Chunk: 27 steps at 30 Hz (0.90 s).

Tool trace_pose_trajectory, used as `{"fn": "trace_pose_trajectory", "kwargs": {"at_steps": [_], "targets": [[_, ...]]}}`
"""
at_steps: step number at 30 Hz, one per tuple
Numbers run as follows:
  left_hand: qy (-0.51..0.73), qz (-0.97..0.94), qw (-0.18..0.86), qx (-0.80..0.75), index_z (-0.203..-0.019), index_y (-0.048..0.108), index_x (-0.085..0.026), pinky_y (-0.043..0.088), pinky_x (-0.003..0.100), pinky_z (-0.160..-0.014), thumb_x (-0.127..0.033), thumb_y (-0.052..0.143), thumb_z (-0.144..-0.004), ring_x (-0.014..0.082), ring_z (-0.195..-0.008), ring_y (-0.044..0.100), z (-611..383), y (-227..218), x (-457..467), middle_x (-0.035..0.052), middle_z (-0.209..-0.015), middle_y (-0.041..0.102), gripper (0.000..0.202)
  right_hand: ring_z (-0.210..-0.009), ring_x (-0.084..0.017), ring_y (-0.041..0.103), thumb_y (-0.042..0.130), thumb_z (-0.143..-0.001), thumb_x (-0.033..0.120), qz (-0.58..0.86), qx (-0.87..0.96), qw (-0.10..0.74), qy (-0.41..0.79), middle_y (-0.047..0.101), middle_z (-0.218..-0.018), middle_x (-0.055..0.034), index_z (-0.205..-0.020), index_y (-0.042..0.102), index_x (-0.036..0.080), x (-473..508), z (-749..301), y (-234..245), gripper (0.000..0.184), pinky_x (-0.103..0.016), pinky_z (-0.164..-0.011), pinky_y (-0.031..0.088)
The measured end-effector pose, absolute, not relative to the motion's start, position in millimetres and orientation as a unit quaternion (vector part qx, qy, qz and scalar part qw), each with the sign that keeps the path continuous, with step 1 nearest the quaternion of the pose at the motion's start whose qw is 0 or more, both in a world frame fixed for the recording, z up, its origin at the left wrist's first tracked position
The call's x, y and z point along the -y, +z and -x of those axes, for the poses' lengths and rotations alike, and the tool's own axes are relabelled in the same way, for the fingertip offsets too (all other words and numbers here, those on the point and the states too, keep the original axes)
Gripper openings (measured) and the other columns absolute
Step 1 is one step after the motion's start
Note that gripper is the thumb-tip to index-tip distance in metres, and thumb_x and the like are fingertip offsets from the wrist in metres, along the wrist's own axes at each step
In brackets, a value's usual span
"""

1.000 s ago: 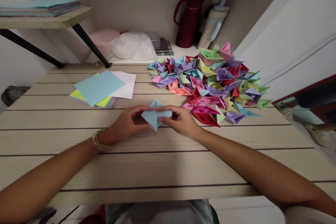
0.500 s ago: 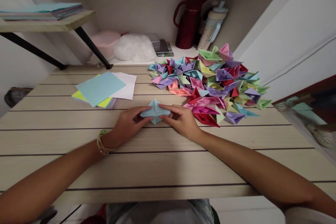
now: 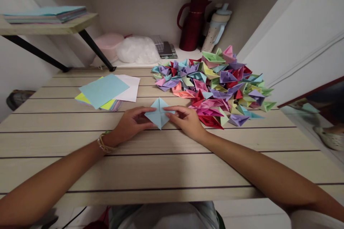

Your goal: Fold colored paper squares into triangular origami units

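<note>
A light blue folded paper (image 3: 159,116), now a flat diamond with crossing creases, is held between my two hands low over the table. My left hand (image 3: 133,120) grips its left corner between thumb and fingers. On the opposite side, my right hand (image 3: 187,119) pinches the right corner, with the fingertips lying over the paper's face. Just beyond my right hand spreads a big pile of folded paper boats (image 3: 212,86) in many colours. To the left lie loose sheets, a light blue sheet (image 3: 104,90) on top, overlapping yellow and white ones.
A raised wooden shelf (image 3: 70,25) on black legs bears a paper stack (image 3: 48,15) at the left. Behind the slatted table (image 3: 129,171) stand a dark red jug (image 3: 192,25), a pale bottle (image 3: 215,30), a white plastic bag (image 3: 137,50) and a pink container (image 3: 107,44).
The blue paper has gone from a narrow-winged folded shape to a fuller, flatter diamond. My hands stay at its left and right corners, with the left thumb shifted slightly.
</note>
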State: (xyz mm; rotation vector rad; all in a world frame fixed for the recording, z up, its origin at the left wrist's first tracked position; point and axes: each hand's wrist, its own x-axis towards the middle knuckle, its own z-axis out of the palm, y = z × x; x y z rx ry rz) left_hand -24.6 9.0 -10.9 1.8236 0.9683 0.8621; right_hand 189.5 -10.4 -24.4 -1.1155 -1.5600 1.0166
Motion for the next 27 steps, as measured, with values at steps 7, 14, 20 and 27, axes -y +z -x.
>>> {"fn": "trace_pose_trajectory", "kwargs": {"at_steps": [7,14,20,27], "targets": [[0.359,-0.744,0.391,-0.406,-0.094,0.069,-0.018,0.052,0.024,-0.065,-0.031,0.063,-0.073,0.0161,-0.074,0.063,25.6,-4.5,-11.3,0.0053,-0.086,0.070,0.025,-0.045,-0.007,0.033,0.064,-0.072,0.036,0.446,0.632,0.457,0.439,0.042,-0.051,0.0042,-0.098,0.067,0.016,11.9,-188.9,-23.8,0.033,-0.020,-0.041,0.025],[0.347,-0.736,0.387,-0.434,-0.087,0.069,-0.017,0.051,0.024,-0.057,-0.037,0.056,-0.078,0.0148,-0.062,0.063,25.6,-8.0,-12.0,0.0028,-0.072,0.070,0.026,-0.046,-0.007,0.040,0.069,-0.065,0.034,0.439,0.637,0.442,0.454,0.050,-0.054,0.0034,-0.094,0.066,0.017,11.3,-187.3,-21.7,0.034,-0.019,-0.043,0.032],[0.300,-0.759,0.426,-0.391,-0.094,0.067,-0.017,0.049,0.022,-0.058,-0.034,0.060,-0.076,0.0139,-0.066,0.062,24.1,-6.5,-8.4,0.0045,-0.079,0.069,0.027,-0.046,-0.006,0.039,0.068,-0.066,0.034,0.453,0.659,0.433,0.416,0.061,-0.073,-0.0019,-0.085,0.068,0.017,11.1,-187.3,-17.2,0.025,-0.019,-0.041,0.030],[0.324,-0.730,0.476,-0.369,-0.097,0.063,-0.015,0.051,0.026,-0.060,-0.032,0.067,-0.069,0.0155,-0.069,0.062,26.3,-8.8,-10.2,0.0053,-0.080,0.068,0.034,-0.041,-0.007,0.030,0.062,-0.072,0.042,0.455,0.648,0.435,0.430,0.051,-0.053,0.0023,-0.093,0.067,0.018,10.2,-187.9,-22.1,0.032,-0.021,-0.038,0.020]]}}
